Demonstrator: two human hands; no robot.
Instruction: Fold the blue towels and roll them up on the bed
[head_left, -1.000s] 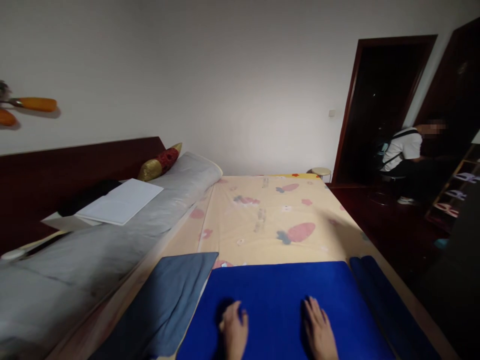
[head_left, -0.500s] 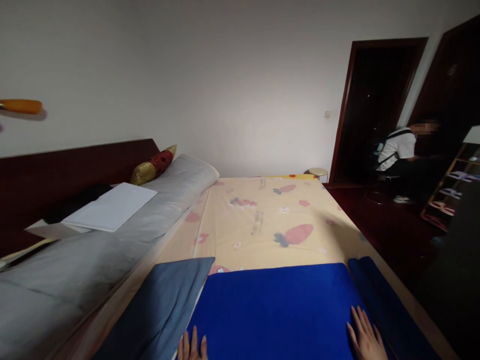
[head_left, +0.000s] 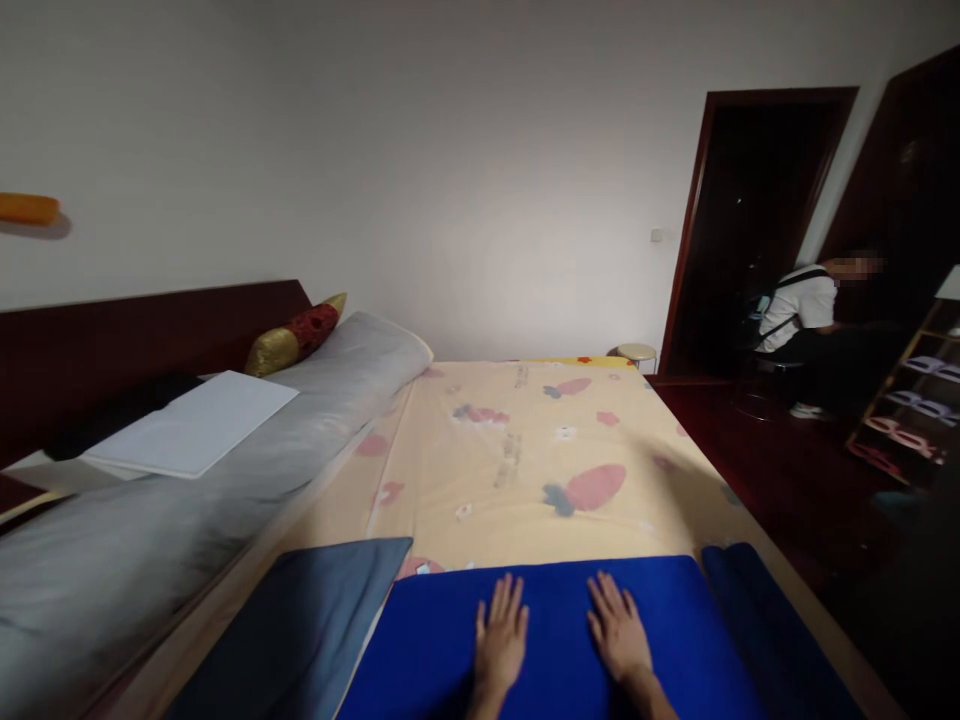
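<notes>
Head view: smooth, bright-blue cloth [head_left: 559,640]

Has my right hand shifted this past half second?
Yes, the right hand moved left on the blue cloth, toward its far edge, away from the dark blue strip.

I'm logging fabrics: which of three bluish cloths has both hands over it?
The bright blue middle cloth: left hand and right hand are over it, not the grey-blue cloth or navy cloth.
</notes>
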